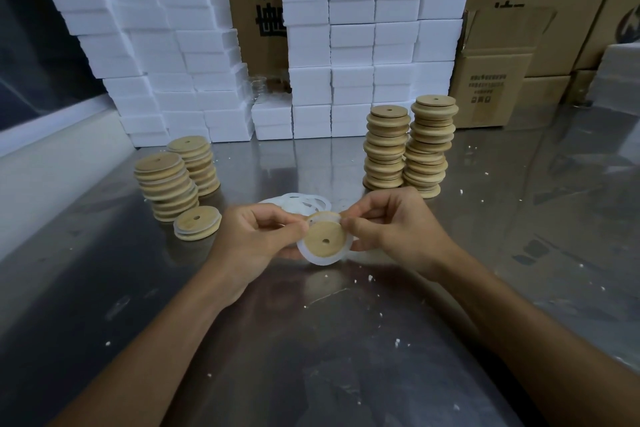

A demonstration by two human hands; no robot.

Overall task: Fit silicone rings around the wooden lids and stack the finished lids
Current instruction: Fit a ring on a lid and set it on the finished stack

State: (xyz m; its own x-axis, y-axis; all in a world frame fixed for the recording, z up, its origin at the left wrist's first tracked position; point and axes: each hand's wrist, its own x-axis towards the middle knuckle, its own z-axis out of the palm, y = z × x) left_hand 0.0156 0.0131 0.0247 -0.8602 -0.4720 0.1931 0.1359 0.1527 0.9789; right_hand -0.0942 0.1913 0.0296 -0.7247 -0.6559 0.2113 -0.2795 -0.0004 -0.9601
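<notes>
A round wooden lid (325, 239) with a small centre hole is held above the metal table between both hands. My left hand (254, 236) grips its left edge. My right hand (394, 227) pinches the white silicone ring (317, 258) at the lid's upper right rim; the ring shows around the lid's lower edge. Loose white rings (304, 202) lie in a pile just behind the hands. On the left stand two stacks of lids with rings (166, 184) (197, 163) and a short stack (197, 222). Two taller stacks of bare lids (386, 149) (431, 146) stand at the right.
White foam boxes (346, 45) are piled along the back of the steel table (311, 340), with cardboard cartons (491, 87) behind and to the right. Small white foam crumbs are scattered over the tabletop. A pale wall ledge (45, 163) runs along the left.
</notes>
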